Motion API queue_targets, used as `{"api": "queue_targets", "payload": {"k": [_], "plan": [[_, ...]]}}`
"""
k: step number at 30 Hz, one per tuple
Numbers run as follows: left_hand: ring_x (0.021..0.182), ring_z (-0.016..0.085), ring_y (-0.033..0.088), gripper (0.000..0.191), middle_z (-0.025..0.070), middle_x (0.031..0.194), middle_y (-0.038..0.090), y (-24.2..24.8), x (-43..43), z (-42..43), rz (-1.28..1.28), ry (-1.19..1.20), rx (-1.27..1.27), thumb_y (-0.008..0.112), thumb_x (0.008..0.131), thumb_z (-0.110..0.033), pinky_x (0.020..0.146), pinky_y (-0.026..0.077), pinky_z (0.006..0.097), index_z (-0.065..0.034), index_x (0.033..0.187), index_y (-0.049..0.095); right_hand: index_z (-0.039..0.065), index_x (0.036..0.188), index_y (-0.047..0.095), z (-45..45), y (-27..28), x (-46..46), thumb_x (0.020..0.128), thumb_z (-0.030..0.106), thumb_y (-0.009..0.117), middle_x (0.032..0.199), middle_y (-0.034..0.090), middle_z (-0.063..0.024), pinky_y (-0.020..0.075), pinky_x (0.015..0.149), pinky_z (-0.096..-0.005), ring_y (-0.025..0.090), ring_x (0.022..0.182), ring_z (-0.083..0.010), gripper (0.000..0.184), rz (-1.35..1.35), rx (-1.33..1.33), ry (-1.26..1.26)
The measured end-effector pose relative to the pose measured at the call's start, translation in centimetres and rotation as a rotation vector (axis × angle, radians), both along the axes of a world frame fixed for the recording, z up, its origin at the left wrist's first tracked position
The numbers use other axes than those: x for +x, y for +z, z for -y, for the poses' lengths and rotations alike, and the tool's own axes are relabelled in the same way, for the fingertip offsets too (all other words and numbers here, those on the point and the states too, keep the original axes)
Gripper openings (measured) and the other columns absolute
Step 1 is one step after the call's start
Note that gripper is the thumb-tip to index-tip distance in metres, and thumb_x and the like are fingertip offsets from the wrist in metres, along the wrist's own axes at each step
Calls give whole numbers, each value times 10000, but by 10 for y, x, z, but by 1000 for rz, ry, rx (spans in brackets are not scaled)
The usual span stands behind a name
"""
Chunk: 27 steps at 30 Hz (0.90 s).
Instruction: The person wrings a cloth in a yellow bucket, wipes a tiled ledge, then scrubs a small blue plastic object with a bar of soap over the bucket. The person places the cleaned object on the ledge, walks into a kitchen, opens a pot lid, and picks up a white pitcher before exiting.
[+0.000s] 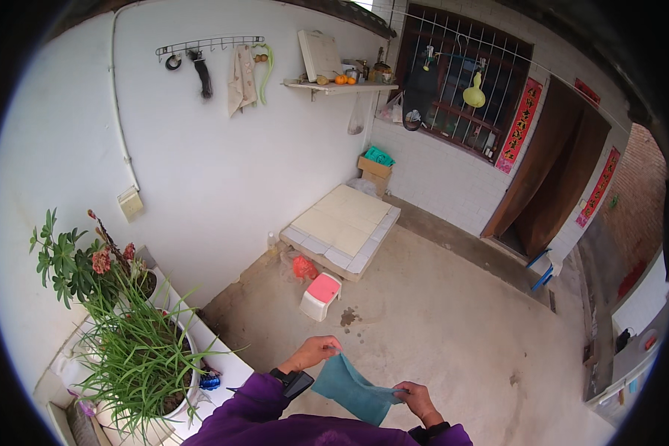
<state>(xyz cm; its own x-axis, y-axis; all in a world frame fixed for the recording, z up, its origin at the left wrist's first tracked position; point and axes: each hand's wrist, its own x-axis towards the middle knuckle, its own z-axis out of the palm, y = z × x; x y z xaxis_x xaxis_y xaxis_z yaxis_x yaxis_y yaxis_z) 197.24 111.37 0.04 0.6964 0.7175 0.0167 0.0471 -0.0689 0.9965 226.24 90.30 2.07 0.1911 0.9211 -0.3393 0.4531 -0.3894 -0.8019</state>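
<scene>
A teal cloth (357, 390) hangs stretched between my two hands at the bottom of the view, sagging a little along its upper edge. My left hand (315, 352) pinches its upper left corner between thumb and fingers. The opposite corner, lower and to the right, is gripped by my right hand (418, 398). Purple sleeves cover both arms, with a dark band at each wrist and a dark device at the left one. Concrete floor lies beneath the cloth.
Grass-like plants in a white pot (192, 384) stand on a white ledge at left. Ahead are a small pink-topped stool (322, 290), a red plastic bag (304, 268) and a low tiled platform (345, 220). A wall shelf (345, 87) and a dark doorway curtain (563, 161) are farther off.
</scene>
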Motion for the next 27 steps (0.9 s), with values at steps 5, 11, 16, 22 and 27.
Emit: {"api": "queue_targets", "payload": {"k": [5, 11, 16, 22, 27], "plan": [[724, 82, 557, 112, -23, 813, 614, 3, -4, -6, -18, 87, -43, 633, 893, -90, 661, 486, 246, -68, 1001, 650, 55, 1003, 692, 4, -2, 9, 833, 92, 689, 836, 684, -67, 509, 729, -280, 622, 768, -137, 174, -19, 206, -146], [699, 76, 556, 109, -5, 809, 638, 20, -11, -7, -109, 89, 66, 667, 857, -79, 649, 475, 242, -73, 964, 683, 72, 1019, 684, 0, 14, 10, 844, 134, 661, 849, 685, -88, 512, 718, -304, 643, 758, -188, 187, 122, 153, 42], [703, 68, 547, 98, -11, 809, 643, 40, -7, -6, -75, 114, 205, 652, 885, -97, 632, 457, 233, -62, 971, 685, 103, 946, 693, -13, 41, 31, 848, 213, 655, 912, 675, -94, 512, 755, -370, 645, 855, -287, 152, 335, 339, 32], [671, 114, 574, 98, 24, 774, 636, 86, 12, -10, -104, 171, 379, 675, 858, -100, 620, 473, 260, -58, 947, 680, 135, 886, 703, -29, 87, 49, 822, 235, 686, 853, 657, -56, 517, 712, -378, 635, 793, -273, 120, 578, 411, 12], [599, 108, 607, 113, 32, 767, 621, 145, 50, -27, -20, 66, 116, 603, 931, -107, 561, 493, 244, -29, 1003, 643, 31, 899, 668, -37, 130, 71, 862, 103, 672, 812, 644, -78, 504, 540, -311, 631, 571, -183, 81, 223, 530, -189]]}}
